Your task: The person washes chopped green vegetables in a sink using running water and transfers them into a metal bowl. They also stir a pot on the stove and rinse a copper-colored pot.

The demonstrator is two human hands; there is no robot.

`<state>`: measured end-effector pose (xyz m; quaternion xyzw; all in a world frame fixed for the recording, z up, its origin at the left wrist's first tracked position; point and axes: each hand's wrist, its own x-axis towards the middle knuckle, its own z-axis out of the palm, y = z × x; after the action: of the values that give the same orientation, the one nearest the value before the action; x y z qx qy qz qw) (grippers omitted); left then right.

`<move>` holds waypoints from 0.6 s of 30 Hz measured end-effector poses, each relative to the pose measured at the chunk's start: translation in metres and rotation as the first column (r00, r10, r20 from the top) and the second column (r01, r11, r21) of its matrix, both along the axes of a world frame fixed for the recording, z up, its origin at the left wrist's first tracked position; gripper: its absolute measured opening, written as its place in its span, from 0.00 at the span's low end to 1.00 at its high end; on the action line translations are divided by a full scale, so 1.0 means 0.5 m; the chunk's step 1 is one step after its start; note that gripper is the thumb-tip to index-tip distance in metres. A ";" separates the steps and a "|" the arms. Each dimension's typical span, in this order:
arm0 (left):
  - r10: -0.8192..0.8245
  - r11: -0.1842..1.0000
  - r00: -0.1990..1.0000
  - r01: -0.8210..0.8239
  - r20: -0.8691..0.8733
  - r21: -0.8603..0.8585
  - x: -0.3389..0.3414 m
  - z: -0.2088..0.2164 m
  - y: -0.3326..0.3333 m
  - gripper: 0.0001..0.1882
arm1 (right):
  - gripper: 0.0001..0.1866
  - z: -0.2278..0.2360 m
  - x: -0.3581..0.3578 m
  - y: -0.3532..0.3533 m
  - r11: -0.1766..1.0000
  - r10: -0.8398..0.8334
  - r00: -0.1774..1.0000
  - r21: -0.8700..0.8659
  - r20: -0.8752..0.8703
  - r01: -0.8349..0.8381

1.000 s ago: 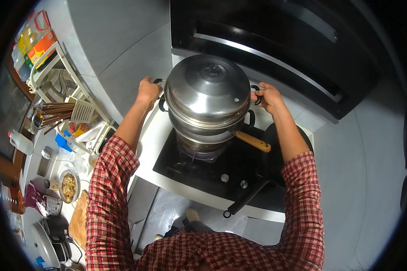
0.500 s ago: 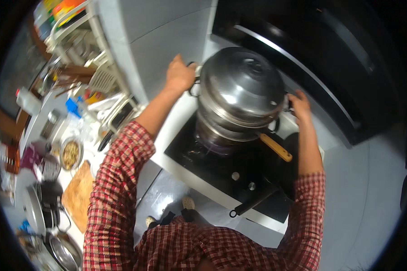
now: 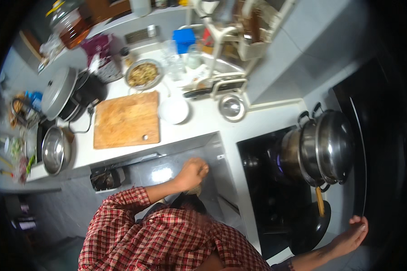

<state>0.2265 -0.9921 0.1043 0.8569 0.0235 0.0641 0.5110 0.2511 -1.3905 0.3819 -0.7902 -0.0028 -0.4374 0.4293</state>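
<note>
On the lit burner of the black cooktop [image 3: 257,221], at the right, stands a stacked steel steamer pot [image 3: 308,151] under a domed lid [image 3: 339,147]. Neither of my hands touches it. My left hand [image 3: 192,175] is closed in a loose fist over the floor, in front of my body, with nothing visible in it. Out at the lower right, my right hand [image 3: 355,235] is near the lower end of the dark range hood [image 3: 380,180]. Its fingers are bent and slightly apart, and they hold nothing I can see. A black frying pan [image 3: 309,230] lies below the pot.
A wooden cutting board [image 3: 126,119], a white bowl [image 3: 173,110], a plate of chopped food [image 3: 143,74] and a small steel bowl [image 3: 232,107] sit on the left counter. Farther left are a black cooker [image 3: 89,90] and a steel basin [image 3: 56,151]. A white rack [image 3: 219,49] stands behind.
Both hands have let go of the steamer's handles. The left has come back toward my body and closed; the right has moved down and away. My view has turned left toward the counter.
</note>
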 end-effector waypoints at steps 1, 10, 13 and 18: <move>0.062 0.998 0.997 -0.063 -0.036 -0.024 -0.054 -0.024 0.021 0.05 | 0.14 -0.011 0.000 0.039 0.997 0.061 0.997 0.053 -0.040 -0.059; 0.340 0.868 0.800 -0.469 -0.494 -0.162 -0.439 -0.035 0.207 0.08 | 0.17 -0.150 -0.020 0.514 0.536 0.814 0.405 0.268 -0.416 -0.801; 0.506 0.762 0.751 -0.620 -0.425 -0.189 -0.573 -0.101 0.265 0.08 | 0.13 -0.197 -0.084 0.685 0.364 0.820 0.106 0.370 -0.562 -0.854; 0.695 0.522 0.582 -0.812 -0.422 -0.261 -0.738 -0.139 0.327 0.05 | 0.11 -0.315 -0.144 0.874 0.239 0.686 -0.092 0.342 -0.722 -0.909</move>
<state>-0.1426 -0.8285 0.0349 0.6248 0.4771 0.1587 0.5974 0.1792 -0.9537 0.2244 -0.7634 -0.3522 0.3075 0.4456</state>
